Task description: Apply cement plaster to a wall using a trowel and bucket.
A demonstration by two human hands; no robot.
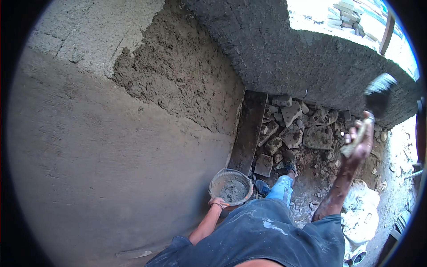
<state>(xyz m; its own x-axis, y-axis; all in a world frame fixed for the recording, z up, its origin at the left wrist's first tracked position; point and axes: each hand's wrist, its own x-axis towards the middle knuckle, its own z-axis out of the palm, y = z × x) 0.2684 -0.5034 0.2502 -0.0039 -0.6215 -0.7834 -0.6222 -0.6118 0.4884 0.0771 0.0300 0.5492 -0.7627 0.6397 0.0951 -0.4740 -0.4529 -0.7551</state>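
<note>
My left hand is closed on the near rim of a round bucket, beside the wall at my left. Inside the bucket lies wet grey mortar. Raised out to the right, my right hand is wrapped round the handle of a trowel. The trowel's blade points up and away, smeared by motion, so I cannot tell whether mortar is on it. On the left wall, a rough, darker patch of mortar covers the upper part, next to smoother plaster below.
A low grey wall curves across the far side. Broken stones and rubble cover the ground before it, around my feet. A board lies along the left wall's foot. White sacks rest at the right.
</note>
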